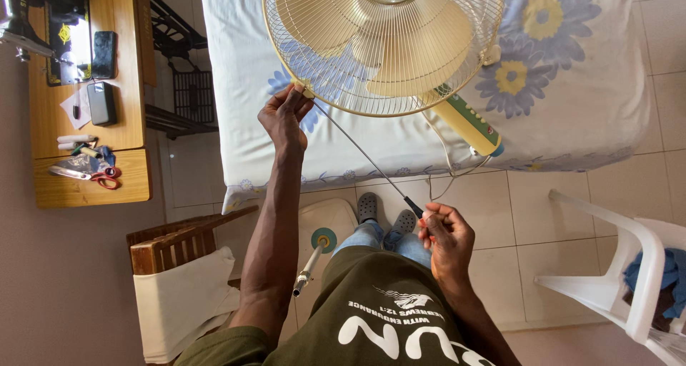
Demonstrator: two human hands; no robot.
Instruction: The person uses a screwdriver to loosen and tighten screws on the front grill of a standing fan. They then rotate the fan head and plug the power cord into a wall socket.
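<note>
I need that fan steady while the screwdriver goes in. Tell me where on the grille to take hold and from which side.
Grip the grille at its lower rim, coming from below and left, where the left hand already pinches it. The rim is the stiffest ring, and the fan head lies on the bed, facing up. That probably keeps fingers clear of the long screwdriver in the right hand.

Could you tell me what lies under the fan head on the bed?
Under the fan head lies a white bedsheet printed with blue-and-yellow flowers. Through the grille, part of one flower shows; the rest beneath the blades is hidden.
</note>
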